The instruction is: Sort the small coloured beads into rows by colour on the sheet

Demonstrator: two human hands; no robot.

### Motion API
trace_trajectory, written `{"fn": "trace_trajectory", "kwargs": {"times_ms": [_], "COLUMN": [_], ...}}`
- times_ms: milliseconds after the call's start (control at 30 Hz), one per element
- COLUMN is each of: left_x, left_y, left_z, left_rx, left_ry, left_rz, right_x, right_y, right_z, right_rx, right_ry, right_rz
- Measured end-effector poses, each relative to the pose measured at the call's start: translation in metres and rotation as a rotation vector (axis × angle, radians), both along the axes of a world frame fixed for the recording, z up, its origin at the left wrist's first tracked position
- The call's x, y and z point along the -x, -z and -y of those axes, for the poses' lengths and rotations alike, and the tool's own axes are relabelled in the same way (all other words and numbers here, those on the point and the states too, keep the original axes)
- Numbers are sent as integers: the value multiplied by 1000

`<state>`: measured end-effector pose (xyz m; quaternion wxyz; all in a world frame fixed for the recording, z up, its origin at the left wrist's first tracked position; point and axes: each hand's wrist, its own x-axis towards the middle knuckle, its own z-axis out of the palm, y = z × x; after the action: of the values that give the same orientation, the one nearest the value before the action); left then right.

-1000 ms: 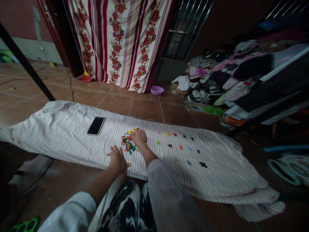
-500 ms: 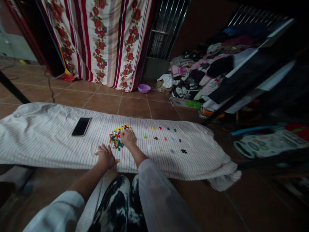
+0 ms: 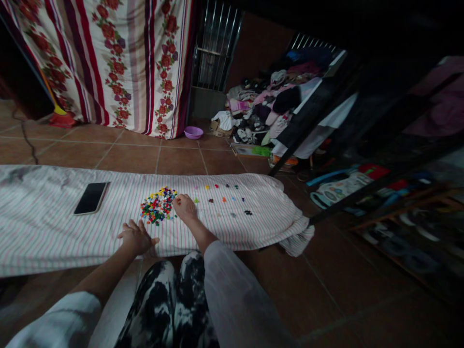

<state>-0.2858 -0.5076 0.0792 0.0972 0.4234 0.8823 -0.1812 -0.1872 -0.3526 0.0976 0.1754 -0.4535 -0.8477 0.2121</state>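
On a striped cloth (image 3: 119, 237) lies a loose pile of small multicoloured pieces (image 3: 156, 207), too small to name. My right hand (image 3: 186, 208) is at the pile's right edge with its fingers pinched together; whatever they hold is hidden. Palm down with fingers spread, my left hand (image 3: 136, 238) rests on the cloth just below the pile. To the right, pieces sit in little single-colour groups set out in rows, among them yellow pieces (image 3: 207, 187), orange pieces (image 3: 224, 199) and black pieces (image 3: 248, 212).
A smartphone (image 3: 92, 198) lies on the cloth left of the pile. Beyond the cloth are a floral curtain (image 3: 134, 67), a purple basin (image 3: 193, 132) on the tiled floor and a heap of clothes (image 3: 264, 104). A dark metal bar (image 3: 290, 157) slants at the right.
My right hand has moved from over the pile to its right edge, uncovering more pieces. My left hand stays spread on the cloth. The whole view has turned to the right.
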Motion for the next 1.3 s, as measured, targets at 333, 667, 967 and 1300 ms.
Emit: {"fn": "trace_trajectory", "kwargs": {"times_ms": [333,667,967,1300], "left_x": [6,4,8,8], "left_y": [8,5,10,8], "left_z": [0,0,-1,4], "left_rx": [-38,-30,-47,-85], "left_ry": [-23,-21,-21,43], "left_rz": [58,46,61,72], "right_x": [-105,-239,-280,-278], "right_y": [17,39,57,59], "right_z": [-48,-80,-85,-92], "right_rx": [-70,-117,-130,-88], "right_ry": [237,558,619,618], "right_rz": [-214,-111,113,151]}}
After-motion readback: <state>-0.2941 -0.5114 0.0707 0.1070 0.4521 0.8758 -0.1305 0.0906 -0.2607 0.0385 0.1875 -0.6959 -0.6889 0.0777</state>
